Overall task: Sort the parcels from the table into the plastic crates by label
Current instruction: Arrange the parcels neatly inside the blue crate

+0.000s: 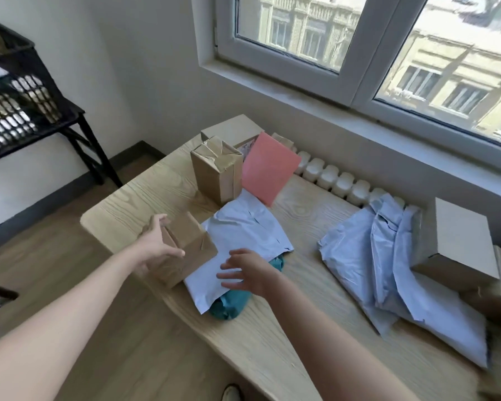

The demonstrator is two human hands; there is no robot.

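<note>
Early stage, by my judgement: most parcels lie unsorted on the pale wood-grain table (272, 342). Left hand (156, 250) clasps a small taped brown cardboard box (191, 250), centre-left. Right hand (249, 272) is spread wide and empty over a crinkled white plastic mailer (243, 227). Black lattice plastic crates (21, 82), upper left, hold something. A stiff pink envelope (268, 169) waits.
</note>
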